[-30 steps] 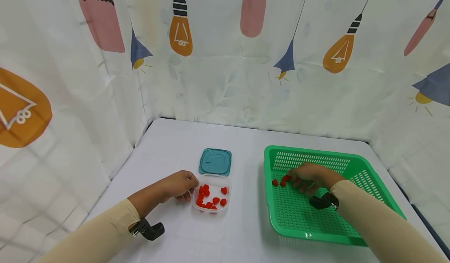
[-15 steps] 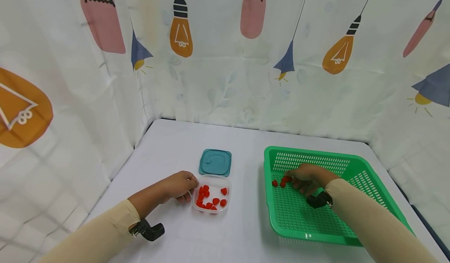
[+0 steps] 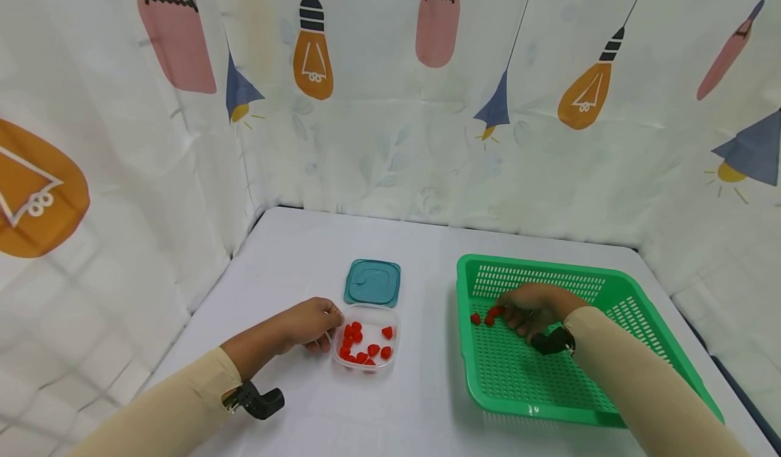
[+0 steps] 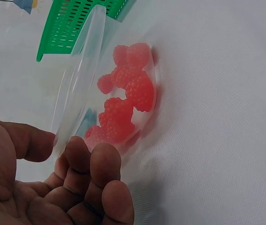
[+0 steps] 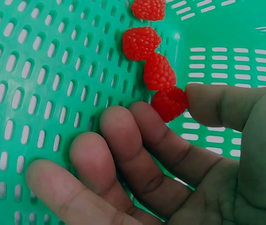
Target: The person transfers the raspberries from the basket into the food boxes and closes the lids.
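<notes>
At the clear plastic container (image 3: 365, 367), my left hand (image 3: 312, 323) pinches the near-left rim between thumb and fingertips. Several red raspberries (image 4: 116, 117) lie inside the container, seen through its side in the left wrist view. My right hand (image 3: 529, 308) reaches down into the green basket (image 3: 525, 412). Between its thumb and index fingertip sits a raspberry (image 5: 169, 103), while the other fingers are loosely bent near the basket's floor. That raspberry touches a second raspberry (image 5: 159, 72), and more of them form a row along the basket wall.
A teal lid (image 3: 373, 282) lies flat just behind the container. White cloth covers the table (image 3: 427, 389), and a printed curtain (image 3: 390, 159) hangs behind and at both sides. The basket's raised walls surround my right hand.
My right wrist and forearm have shifted slightly to the left, with the fingertips staying by the raspberries. The left hand and the container hold still.
</notes>
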Demonstrator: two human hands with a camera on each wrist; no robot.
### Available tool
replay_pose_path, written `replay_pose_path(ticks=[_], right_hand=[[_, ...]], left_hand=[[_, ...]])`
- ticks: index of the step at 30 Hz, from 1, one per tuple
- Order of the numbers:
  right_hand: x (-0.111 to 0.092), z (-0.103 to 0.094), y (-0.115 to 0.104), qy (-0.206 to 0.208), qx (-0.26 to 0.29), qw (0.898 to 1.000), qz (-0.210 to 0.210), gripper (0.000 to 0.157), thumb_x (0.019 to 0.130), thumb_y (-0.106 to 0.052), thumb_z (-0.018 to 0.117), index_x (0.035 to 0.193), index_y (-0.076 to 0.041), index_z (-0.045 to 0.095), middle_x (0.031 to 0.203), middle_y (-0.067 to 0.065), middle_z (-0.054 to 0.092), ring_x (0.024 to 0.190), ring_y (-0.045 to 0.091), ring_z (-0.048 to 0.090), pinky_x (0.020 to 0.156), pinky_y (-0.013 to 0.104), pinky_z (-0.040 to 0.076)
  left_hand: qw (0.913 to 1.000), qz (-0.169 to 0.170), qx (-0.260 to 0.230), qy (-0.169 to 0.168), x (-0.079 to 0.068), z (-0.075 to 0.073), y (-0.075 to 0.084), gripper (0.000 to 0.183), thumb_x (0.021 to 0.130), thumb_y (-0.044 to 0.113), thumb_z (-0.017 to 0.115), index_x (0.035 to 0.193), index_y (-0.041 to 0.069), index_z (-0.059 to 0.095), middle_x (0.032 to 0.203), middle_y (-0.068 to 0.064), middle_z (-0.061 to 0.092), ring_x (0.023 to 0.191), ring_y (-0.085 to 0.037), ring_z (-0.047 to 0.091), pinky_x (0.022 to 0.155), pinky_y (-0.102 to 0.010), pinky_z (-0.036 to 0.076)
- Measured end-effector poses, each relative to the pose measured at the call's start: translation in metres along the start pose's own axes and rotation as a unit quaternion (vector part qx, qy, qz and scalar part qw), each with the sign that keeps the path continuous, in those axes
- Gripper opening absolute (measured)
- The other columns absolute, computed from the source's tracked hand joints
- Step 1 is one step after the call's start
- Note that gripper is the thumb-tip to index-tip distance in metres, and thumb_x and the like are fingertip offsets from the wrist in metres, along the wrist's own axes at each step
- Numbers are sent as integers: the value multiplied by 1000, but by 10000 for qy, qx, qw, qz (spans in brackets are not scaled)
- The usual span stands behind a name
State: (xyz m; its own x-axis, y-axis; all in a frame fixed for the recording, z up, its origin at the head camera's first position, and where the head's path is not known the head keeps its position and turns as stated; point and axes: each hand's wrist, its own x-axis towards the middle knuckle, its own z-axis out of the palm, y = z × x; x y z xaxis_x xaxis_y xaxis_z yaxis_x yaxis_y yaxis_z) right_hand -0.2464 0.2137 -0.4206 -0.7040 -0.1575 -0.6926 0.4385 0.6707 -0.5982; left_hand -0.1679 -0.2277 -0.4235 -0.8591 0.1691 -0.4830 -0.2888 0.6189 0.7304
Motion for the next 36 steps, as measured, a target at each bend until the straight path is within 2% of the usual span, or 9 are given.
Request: replay_pose_path(ticks=[7, 15, 24, 31, 36], right_hand=[[4, -1, 3, -55, 180, 9998, 32, 34, 102, -30, 54, 95, 3, 62, 83, 13, 62, 70, 24, 57, 64, 38, 55], [-2, 0, 5, 40, 82, 9999, -80, 36, 101, -30, 54, 100, 4, 61, 90, 18, 61, 75, 29, 59, 66, 44, 57], [-10, -1, 2, -190, 204, 9993, -242, 32, 100, -28, 52, 97, 2, 61, 98, 20, 60, 80, 31, 60, 67, 46, 55], [-16, -4, 1, -104, 56, 9988, -480, 40, 104, -35, 52, 108, 4, 62, 108, 22, 63, 94, 37, 64, 73, 52, 57], [-19, -6, -5, -137, 103, 9981, -595, 42, 104, -38, 51, 104, 2, 65, 109, 20, 65, 96, 37, 65, 75, 51, 57]], left_hand=[[10000, -37, 2, 4, -3, 0, 2, 17, 102, 19, 59, 108, 4, 61, 90, -12, 62, 74, -26, 63, 66, -34, 54], [10000, -23, -14, 25, -3, 1, 1, 16, 102, 19, 59, 108, 4, 61, 89, -12, 62, 73, -27, 63, 66, -34, 54], [10000, 40, 22, 55, -2, 4, -1, 17, 103, 20, 59, 108, 4, 61, 89, -11, 62, 73, -27, 63, 65, -34, 54], [10000, -45, 55, 54, -3, 2, 3, 15, 102, 19, 59, 106, 4, 61, 88, -12, 62, 73, -27, 64, 65, -34, 54], [9999, -65, 87, 41, -3, 1, 4, 15, 102, 19, 60, 106, 4, 61, 89, -11, 62, 73, -27, 64, 65, -34, 54]])
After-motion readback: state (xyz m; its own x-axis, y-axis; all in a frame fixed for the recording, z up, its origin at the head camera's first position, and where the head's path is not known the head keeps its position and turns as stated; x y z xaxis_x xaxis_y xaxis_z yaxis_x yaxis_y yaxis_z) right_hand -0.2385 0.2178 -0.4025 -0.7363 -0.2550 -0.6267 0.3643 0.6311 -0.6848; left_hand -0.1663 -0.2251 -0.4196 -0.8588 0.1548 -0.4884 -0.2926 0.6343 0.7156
